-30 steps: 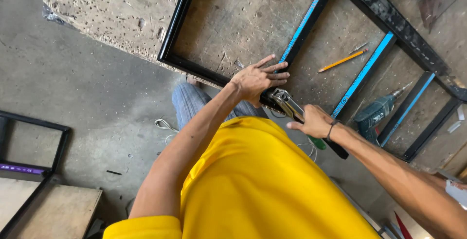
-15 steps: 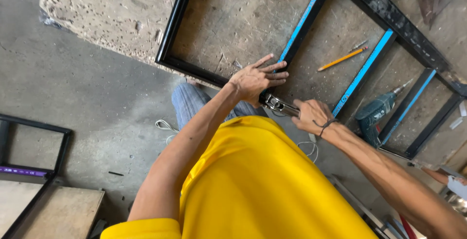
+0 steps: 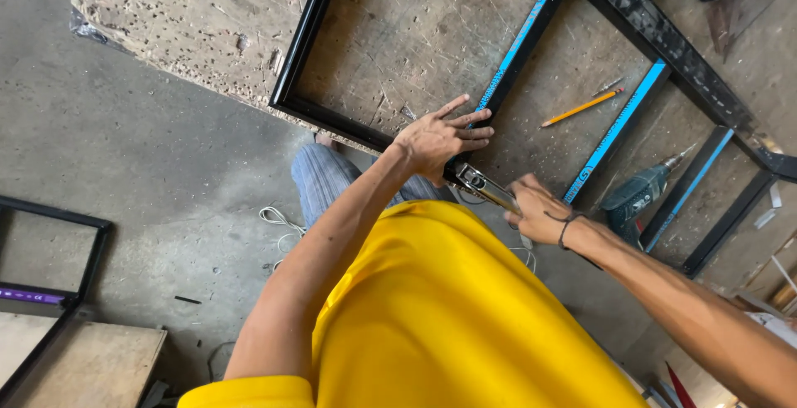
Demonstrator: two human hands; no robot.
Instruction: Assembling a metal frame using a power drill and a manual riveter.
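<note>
A black rectangular metal frame (image 3: 309,47) with blue-taped crossbars is being worked on where it lies on the pitted, scratched workbench top (image 3: 398,34). Its near rail is being pressed down by the left hand (image 3: 438,136), fingers spread flat beside the joint with one blue-taped bar (image 3: 521,43). A silver-and-black metal hand tool (image 3: 483,186) is being gripped in the closed fingers of the right hand (image 3: 541,212), its nose set against that joint. The fastening step appears to be in hand; steady downward pressure and a square nose are judged necessary next.
</note>
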